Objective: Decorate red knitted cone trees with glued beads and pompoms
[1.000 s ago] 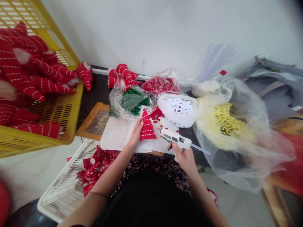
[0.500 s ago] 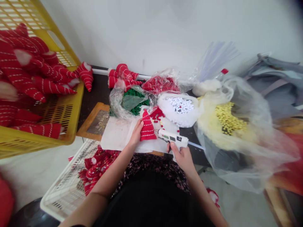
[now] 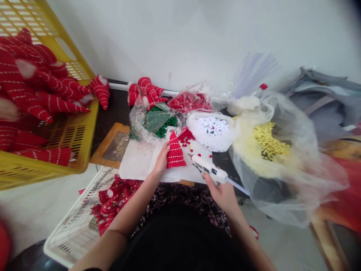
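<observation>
A red cone-shaped knitted hat (image 3: pixel 175 152) with white stripes lies on a white sheet (image 3: pixel 138 161) in front of me. My left hand (image 3: pixel 161 160) grips the hat's left edge, fingers closed on it. My right hand (image 3: pixel 218 186) is wrapped round the handle of a white glue gun (image 3: pixel 209 168). The gun's nozzle points up and left, a short way right of the hat's lower corner, and a clear glue stick juts out of its back end.
Open plastic bags of green (image 3: pixel 158 122), red (image 3: pixel 189 101), white (image 3: pixel 213 126) and yellow pompoms (image 3: pixel 269 140) ring the sheet. A yellow crate (image 3: pixel 80 131) heaped with red hats stands at left. A white basket (image 3: pixel 75 226) of hats sits by my left knee.
The glue gun's nozzle came in close to the hat's right edge, then drew back a little and tilted more steeply. My left hand kept the hat in place.
</observation>
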A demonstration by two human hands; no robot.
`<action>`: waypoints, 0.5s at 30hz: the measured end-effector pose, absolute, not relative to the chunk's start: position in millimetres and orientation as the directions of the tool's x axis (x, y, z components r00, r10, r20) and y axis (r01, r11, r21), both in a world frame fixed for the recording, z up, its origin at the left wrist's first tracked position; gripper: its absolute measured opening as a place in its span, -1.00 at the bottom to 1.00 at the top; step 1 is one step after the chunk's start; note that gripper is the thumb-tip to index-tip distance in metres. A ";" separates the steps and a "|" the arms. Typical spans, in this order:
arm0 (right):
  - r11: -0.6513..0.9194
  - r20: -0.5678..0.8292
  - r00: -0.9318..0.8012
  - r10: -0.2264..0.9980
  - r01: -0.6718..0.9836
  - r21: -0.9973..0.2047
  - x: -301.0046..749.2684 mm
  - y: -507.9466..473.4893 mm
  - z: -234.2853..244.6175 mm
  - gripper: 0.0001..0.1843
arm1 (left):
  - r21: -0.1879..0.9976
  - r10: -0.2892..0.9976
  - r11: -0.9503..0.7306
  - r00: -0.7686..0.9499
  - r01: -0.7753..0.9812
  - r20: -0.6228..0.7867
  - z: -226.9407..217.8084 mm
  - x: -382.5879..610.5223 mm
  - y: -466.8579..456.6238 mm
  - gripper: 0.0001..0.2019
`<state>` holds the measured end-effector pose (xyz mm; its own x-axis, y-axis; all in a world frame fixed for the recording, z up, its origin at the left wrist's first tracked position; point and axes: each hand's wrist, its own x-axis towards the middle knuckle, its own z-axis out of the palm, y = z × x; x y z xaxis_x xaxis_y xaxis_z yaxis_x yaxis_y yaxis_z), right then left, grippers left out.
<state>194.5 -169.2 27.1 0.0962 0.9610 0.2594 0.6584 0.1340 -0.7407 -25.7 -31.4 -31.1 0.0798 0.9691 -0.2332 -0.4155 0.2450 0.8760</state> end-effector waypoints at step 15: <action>0.374 0.415 -0.139 0.899 0.737 -0.563 166.2 -174.0 64.6 -0.65 | 0.922 0.974 0.167 0.201 -0.350 -0.100 -5.8 -16.0 -48.4 -0.50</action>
